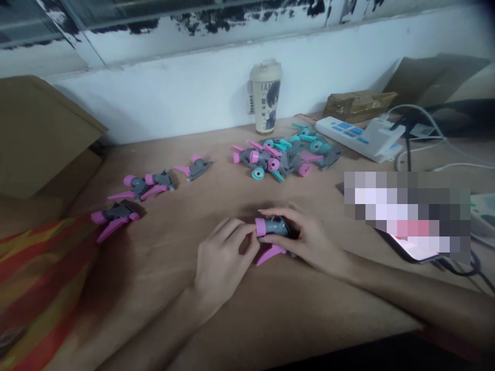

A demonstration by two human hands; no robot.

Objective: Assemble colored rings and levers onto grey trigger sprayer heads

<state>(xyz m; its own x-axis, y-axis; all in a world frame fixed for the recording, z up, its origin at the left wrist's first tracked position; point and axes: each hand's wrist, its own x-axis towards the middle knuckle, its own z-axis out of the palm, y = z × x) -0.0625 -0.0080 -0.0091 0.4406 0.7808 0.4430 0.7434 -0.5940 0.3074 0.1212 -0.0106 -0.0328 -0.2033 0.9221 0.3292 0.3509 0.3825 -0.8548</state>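
Note:
A grey spray-trigger head [275, 228] with a pink collar and a pink lever rests low over the wooden table [216, 319], near its middle. My right hand [305, 237] is wrapped round its grey body. My left hand [226, 257] pinches the pink collar at its left end with thumb and fingertips. A heap of loose trigger heads [284, 153] in pink, teal and grey lies further back. Three pink ones lie to the left [116, 215] [149, 184] [195, 167].
A lidded coffee cup [265, 95] stands at the white wall. A white power strip [358, 136] with cables, a wrapped brown packet [358, 104] and a phone [419, 250] are at the right. Cardboard boxes [38, 134] and a red-yellow cloth [34, 288] are at the left.

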